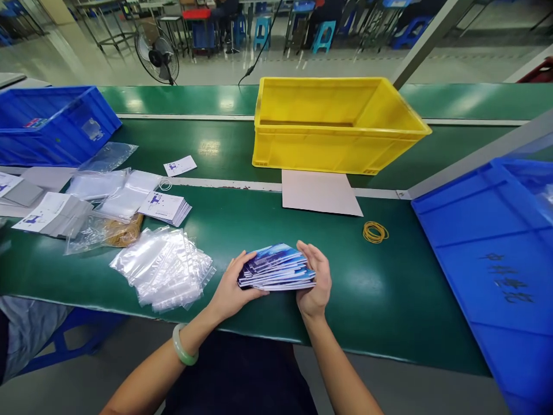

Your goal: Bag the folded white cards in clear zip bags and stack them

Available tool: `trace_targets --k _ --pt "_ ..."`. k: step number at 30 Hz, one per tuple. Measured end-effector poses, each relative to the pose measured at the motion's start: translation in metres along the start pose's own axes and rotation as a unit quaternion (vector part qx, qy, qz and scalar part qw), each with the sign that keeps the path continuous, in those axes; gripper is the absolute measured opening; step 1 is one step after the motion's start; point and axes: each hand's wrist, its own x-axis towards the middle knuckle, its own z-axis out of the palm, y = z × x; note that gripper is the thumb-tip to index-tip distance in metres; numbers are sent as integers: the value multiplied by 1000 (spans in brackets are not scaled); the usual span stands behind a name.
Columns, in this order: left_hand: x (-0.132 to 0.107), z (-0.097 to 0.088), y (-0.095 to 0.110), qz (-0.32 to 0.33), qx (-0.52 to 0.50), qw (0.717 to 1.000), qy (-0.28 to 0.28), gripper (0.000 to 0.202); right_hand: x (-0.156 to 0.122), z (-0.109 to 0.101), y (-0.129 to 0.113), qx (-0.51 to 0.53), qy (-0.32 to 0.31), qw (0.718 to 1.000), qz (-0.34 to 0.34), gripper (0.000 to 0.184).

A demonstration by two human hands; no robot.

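A stack of blue-and-white booklets (279,268) lies between my two hands near the front edge of the green table, its layers slightly uneven. My left hand (235,288) grips its left end, thumb along the near side and fingers behind. At the right end my right hand (315,279) is curled against the booklets, fingers bent upward. To the left of my left hand is a spread pile of clear plastic bags (166,268). Behind that pile sits a small stack of white printed cards (165,207). Yellow rubber bands (375,232) rest on the table to the right.
A yellow bin (332,147) stands at the back, with a pale cardboard sheet (319,193) before it. Blue bins flank the table at left (56,135) and right (488,259). More cards (54,213) and a bag of brown rubber bands (123,230) lie left. Someone's leg (30,328) shows lower left.
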Motion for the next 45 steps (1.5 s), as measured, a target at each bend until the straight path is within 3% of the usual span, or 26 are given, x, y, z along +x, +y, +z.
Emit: trace_targets --k 5,14,18,24,27,31,33,37,42,43,45 --pt "21 -2 2 -9 -39 999 35 52 16 10 -2 22 -20 999 30 61" --pt "29 14 -2 14 -125 985 115 90 11 29 5 56 -50 997 27 72" --pt "28 13 -1 4 -102 983 155 72 8 26 10 43 -63 996 43 68" --pt "16 16 -2 -9 -87 982 167 37 -4 20 9 40 -77 996 19 62" --pt "8 19 -5 26 -129 981 143 49 -10 17 9 23 -98 995 8 73" --pt "5 17 -9 57 -156 982 87 69 -15 12 11 2 -181 983 1 93" --pt "6 16 -9 48 -159 983 75 74 -16 12 12 -17 -170 985 7 96" --pt "5 18 -6 28 -177 982 55 79 -10 11 8 -67 -95 992 39 67" --pt "-12 21 -3 6 -192 980 -51 83 42 -17 -23 -118 -117 985 45 50" --pt "-17 19 -1 2 -185 980 -68 80 58 -26 -30 -145 -138 979 40 48" --pt "-26 12 2 -3 -174 982 -76 74 89 -40 -42 -300 -299 904 53 52"
